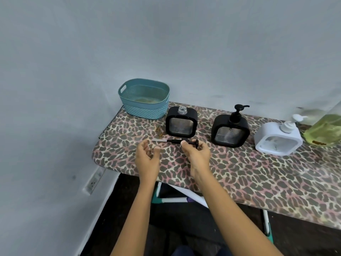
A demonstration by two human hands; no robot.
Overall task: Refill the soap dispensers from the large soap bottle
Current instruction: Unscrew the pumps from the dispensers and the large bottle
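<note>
Landmark: the square black plastic dispenser with a bare clear threaded neck (181, 121) is standing uncapped on the leopard-print worktop (239, 172); all places below are given from it.
Pump: the black plastic pump with a clear dip tube (173, 141) is lying level just in front of it (resting or lifted, I cannot tell).
Right hand: the right hand (197, 154) is pinching the pump's head end between thumb and curled fingers.
Left hand: the left hand (147, 156) is hovering by the tube tip, fingers loosely curled, holding nothing.
Soap source: the large clear bottle of yellow-green soap (324, 130) is sitting far to its right, beyond a second black dispenser (230, 130) and a white dispenser (278, 138), both capped.
Risk: the tube could be smearing residue onto the cover if set down; pouring from so big a bottle into that narrow neck is likely to spill.
Hidden: the bottle is being cut off by the frame edge, its cap unseen; fill levels are hard to read; the teal woven-plastic basket (144, 109) behind-left is showing only a blurred bottom.
</note>
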